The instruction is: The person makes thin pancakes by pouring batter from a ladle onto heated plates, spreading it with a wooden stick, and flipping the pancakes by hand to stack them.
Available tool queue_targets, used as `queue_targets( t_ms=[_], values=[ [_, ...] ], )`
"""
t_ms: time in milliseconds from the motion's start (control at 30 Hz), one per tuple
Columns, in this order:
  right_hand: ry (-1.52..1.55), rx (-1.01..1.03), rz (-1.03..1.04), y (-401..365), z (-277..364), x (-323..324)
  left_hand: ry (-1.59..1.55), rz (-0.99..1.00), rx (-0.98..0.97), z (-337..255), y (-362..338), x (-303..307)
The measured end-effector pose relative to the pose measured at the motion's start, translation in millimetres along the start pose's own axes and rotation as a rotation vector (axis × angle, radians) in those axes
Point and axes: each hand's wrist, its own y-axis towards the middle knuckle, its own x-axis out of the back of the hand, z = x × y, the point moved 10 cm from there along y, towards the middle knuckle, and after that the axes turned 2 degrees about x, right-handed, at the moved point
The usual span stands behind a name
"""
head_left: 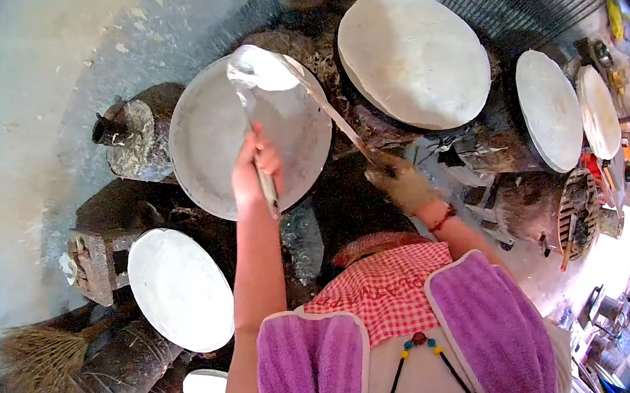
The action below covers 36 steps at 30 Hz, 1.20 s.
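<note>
Head camera: left hand (257, 164) wraps a slim, pale-coated utensil (248, 108); right hand (402, 183) grips a long-handled, white-smeared ladle (323, 102) — their heads overlap above a round, pale-grey pan (202, 152). Likely scraping or pouring — next calls for steady, level wrists.

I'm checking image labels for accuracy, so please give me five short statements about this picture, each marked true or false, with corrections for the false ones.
1. The left hand grips a tool. True.
2. The right hand is empty. False: it holds a long-handled utensil.
3. A red bracelet is on the right wrist. True.
4. The straw broom is at the right edge of the view. False: it is at the lower left.
5. The checked cloth is blue and white. False: it is red and white.
</note>
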Motion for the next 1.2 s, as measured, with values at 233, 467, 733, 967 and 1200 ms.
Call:
queue_targets(
  t_ms=[233, 467, 733, 967, 1200],
  values=[
    [-0.267, 0.051, 0.063, 68.2, 44.6, -53.9, -0.287, -0.353, -0.536, -80.1, -6.0, 59.2],
    [0.007, 0.246, -0.123, 75.2, 8.1, -21.2, 0.158, -0.375, -0.427, -53.8, -174.0, 119.3],
    [0.022, 0.211, 0.139, 109.1, 88.9, -65.8, 0.04, -0.58, -0.596, -44.4, -260.2, 176.0],
    [-0.118, 0.435, -0.001, 127.0, 40.8, -103.4, 0.25, -0.741, -0.771, -67.1, -319.3, 196.1],
    [0.734, -0.058, 0.205, 131.8, 49.7, -52.3, 0.124, -0.952, -1.04, -39.5, -363.6, 170.4]
  ],
)
